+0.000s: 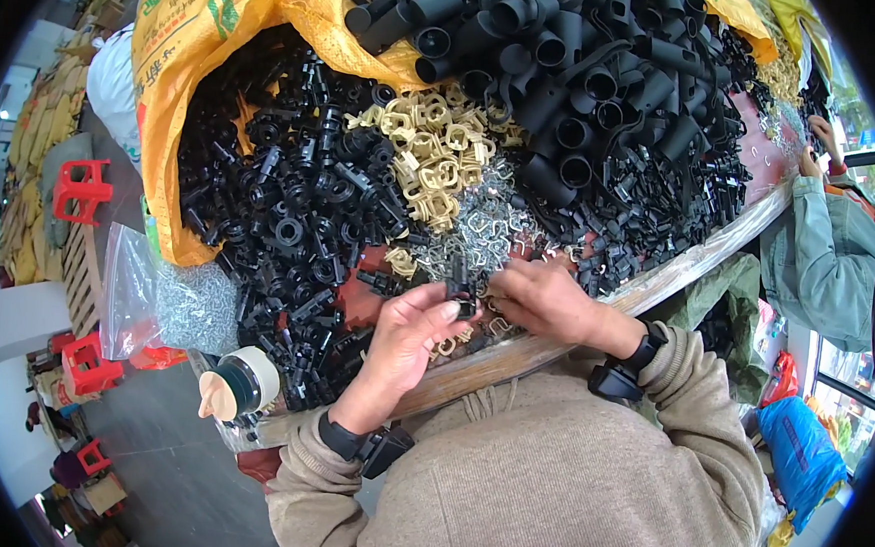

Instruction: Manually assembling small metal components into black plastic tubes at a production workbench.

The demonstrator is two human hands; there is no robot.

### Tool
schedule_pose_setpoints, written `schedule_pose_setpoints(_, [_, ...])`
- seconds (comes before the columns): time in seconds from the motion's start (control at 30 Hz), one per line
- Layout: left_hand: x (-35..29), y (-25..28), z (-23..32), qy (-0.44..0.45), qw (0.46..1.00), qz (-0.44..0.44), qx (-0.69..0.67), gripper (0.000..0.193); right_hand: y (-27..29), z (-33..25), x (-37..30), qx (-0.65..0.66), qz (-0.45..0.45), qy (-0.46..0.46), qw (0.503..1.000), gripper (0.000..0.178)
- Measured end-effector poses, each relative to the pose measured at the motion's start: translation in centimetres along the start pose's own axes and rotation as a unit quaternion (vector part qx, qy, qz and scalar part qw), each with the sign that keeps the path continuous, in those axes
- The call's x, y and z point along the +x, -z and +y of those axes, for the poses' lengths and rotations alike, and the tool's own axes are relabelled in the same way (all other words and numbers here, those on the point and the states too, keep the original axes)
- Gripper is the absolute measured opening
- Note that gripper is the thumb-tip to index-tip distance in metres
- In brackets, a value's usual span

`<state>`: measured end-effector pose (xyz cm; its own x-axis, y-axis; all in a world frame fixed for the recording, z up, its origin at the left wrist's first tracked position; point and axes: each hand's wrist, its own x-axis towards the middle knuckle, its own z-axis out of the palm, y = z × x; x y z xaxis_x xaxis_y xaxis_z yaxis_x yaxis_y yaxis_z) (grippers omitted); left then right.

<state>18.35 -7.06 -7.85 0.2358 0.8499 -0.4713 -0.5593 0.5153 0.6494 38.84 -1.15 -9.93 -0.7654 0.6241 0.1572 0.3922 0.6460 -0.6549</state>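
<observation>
My left hand (401,340) pinches a small black plastic part (460,287) between thumb and fingers, held upright above the near edge of the table. Just to its right, my right hand (553,303) is closed with the fingertips together. Whatever those fingertips may hold is too small or hidden to make out. Beyond both hands lies a heap of bent silver metal clips (486,221). A pile of beige plastic loops (435,153) adjoins it at the back. Black ring-shaped and clamp-like parts (297,200) cover the left side.
Black tubes (579,82) are heaped at the back, with small black pieces (652,206) to the right. An orange woven sack (168,87), a bag of screws (195,304) and a lidded cup (240,384) stand left. Another person (825,237) works at the right.
</observation>
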Motion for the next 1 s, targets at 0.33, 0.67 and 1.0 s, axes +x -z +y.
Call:
schedule_pose_setpoints(0.33, [1.4, -1.8, 0.1, 0.097, 0.991, -0.087, -0.038, 0.030, 3.7, -0.9, -0.5, 0.520, 0.051, -0.142, 0.841, 0.030])
schedule_pose_setpoints(0.67, [2.0, -1.2, 0.5, 0.198, 0.967, -0.151, -0.059, 0.030, 3.1, -0.3, 0.6, 0.334, 0.069, 0.055, 0.939, 0.029])
schedule_pose_setpoints(1.0, [1.6, -1.4, -0.2, 0.228, 0.958, -0.172, -0.018, 0.036, 3.2, -0.2, 0.5, 0.277, -0.001, 0.113, 0.954, 0.026])
